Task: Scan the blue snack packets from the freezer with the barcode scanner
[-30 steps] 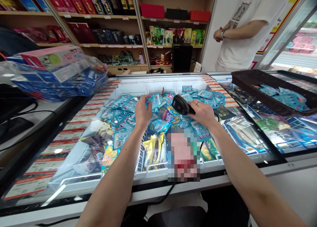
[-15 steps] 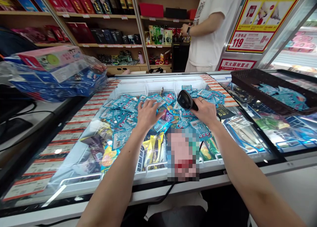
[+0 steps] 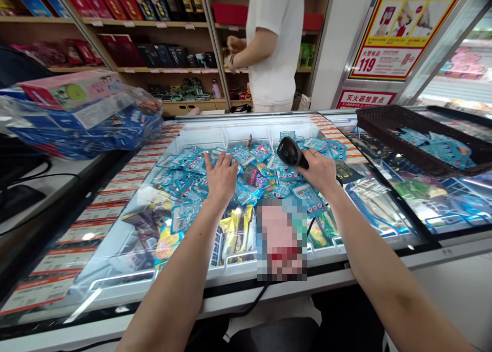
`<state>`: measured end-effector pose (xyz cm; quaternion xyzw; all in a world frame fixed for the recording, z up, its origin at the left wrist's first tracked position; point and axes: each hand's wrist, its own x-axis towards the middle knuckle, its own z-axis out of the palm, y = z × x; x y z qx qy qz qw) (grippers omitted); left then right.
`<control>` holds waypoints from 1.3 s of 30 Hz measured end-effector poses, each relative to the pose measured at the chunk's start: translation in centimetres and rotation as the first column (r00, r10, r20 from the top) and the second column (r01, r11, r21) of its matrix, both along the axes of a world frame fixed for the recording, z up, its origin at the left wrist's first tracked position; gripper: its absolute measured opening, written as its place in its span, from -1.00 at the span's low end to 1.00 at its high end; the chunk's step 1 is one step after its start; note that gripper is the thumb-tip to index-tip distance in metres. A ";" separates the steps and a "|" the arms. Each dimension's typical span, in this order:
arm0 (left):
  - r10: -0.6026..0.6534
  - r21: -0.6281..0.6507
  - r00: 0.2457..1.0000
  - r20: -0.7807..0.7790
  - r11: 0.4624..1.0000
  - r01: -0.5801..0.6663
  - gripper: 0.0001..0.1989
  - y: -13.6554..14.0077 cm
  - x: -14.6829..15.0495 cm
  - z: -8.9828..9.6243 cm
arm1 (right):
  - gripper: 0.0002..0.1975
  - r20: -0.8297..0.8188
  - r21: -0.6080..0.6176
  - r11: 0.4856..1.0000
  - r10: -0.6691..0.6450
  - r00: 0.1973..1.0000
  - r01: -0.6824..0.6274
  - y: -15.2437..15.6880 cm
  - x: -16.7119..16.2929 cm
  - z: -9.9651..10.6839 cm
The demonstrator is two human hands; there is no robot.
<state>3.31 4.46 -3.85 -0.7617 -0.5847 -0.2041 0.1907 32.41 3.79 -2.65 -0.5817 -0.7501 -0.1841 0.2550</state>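
A heap of blue snack packets [image 3: 192,170] covers the glass top of a chest freezer [image 3: 246,129]. My left hand [image 3: 221,180] lies flat on the packets with its fingers spread, holding nothing. My right hand [image 3: 321,172] grips a black handheld barcode scanner [image 3: 291,152], its head raised and pointing left over the packets. The scanner's black cable [image 3: 265,293] runs down over the freezer's front edge. A blurred patch hides what lies just in front of both hands.
A dark basket [image 3: 388,124] with more blue packets sits on the freezer lid at right. Plastic-wrapped boxes [image 3: 84,111] are stacked at left. A person in a white shirt [image 3: 274,39] stands behind the freezer before wooden shelves [image 3: 161,26]. A yellow poster [image 3: 400,26] hangs at right.
My left hand let go of a blue packet and flattened onto the heap. The scanner tilted up slightly. The person behind walked from right to left.
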 end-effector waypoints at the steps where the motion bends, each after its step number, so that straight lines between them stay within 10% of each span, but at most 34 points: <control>1: -0.012 -0.003 1.000 0.022 1.000 0.012 -0.67 -0.1 0.3 0.2 | -0.65 -0.004 -0.006 1.000 -0.002 1.000 0.002 0.0 0.1 0.0; 13: -0.108 -0.384 0.895 0.433 0.876 0.291 -0.32 -1.9 6.7 2.2 | -0.64 -0.057 0.001 0.999 -0.044 0.997 0.044 0.0 0.4 0.5; 22: -0.128 -0.443 0.952 0.280 0.862 0.246 0.17 -3.9 12.7 1.3 | -0.63 -0.092 0.013 0.997 -0.070 0.993 0.071 0.2 0.8 0.8; 39: -0.168 -0.548 0.894 0.415 0.738 0.393 0.07 -2.6 13.1 1.5 | -0.64 -0.073 -0.011 0.998 -0.067 0.995 0.066 0.3 0.8 0.7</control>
